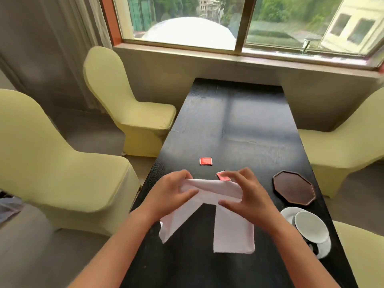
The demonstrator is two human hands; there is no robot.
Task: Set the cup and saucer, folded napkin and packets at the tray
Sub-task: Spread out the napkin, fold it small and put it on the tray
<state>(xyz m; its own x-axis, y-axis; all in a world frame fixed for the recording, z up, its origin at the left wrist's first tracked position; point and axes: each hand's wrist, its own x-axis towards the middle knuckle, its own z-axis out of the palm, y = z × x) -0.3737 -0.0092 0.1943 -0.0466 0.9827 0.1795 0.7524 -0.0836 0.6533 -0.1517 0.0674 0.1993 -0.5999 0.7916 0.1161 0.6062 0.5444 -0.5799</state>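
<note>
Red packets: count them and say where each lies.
2. One red packet lies alone on the table; the other packet lies partly hidden behind the right hand's fingers. More may be hidden.

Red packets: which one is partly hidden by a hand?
The nearer packet, tilted, just beyond the napkin; the right hand's fingers cover part of it. The farther packet lies flat and square in the open, clear of both hands.

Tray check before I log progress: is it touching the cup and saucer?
Apart. The head view shows a strip of bare dark table between the tray and the cup and saucer.
</note>
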